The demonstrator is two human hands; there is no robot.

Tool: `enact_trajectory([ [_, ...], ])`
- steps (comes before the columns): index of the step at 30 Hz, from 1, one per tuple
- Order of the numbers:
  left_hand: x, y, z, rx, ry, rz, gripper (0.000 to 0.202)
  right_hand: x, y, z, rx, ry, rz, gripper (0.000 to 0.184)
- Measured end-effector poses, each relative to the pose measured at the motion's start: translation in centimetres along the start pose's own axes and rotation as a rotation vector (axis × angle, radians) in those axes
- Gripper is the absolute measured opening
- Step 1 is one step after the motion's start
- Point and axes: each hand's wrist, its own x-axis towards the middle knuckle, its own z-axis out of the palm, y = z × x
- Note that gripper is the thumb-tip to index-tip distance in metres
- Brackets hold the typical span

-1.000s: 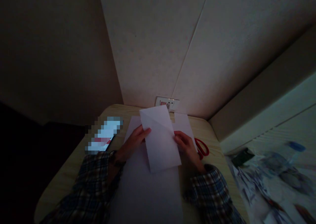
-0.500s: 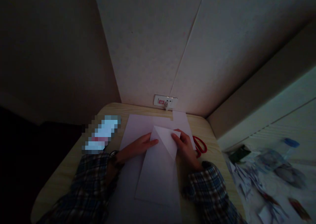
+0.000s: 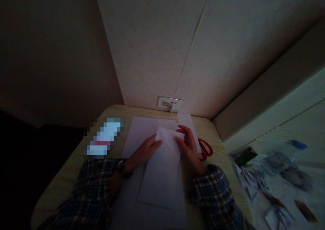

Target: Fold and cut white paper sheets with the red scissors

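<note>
A folded sheet of white paper is held up between both hands, with a diagonal crease near its top edge. My left hand pinches its upper left edge, thumb in front and fingers behind. On the upper right corner, my right hand grips the paper with the thumb in front; its index finger is raised behind the top edge. Under the folded piece lies a larger white sheet. Red-handled scissors rest just right of my right hand, their blades hidden.
A lit, pixelated phone lies on the left of the wooden table. A narrow paper strip is at the back, below a wall socket with a plug. Paper scraps and a bottle with a blue cap are at the right.
The triangular flap at the paper's top right now looks smaller, its point higher up. My right index finger has lifted behind the top edge. My left hand has shifted slightly.
</note>
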Motion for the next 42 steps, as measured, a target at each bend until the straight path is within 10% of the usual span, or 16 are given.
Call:
enact_trajectory([
  [18, -0.3, -0.3, 0.7, 0.272, -0.039, 0.094, 0.035, -0.3, -1.1, 0.1, -0.294, -0.012, -0.305, 0.021],
  [42, -0.2, 0.9, 0.5, 0.182, 0.061, -0.071, 0.032, 0.5, -0.4, 0.0, 0.116, -0.086, -0.03, 0.009],
])
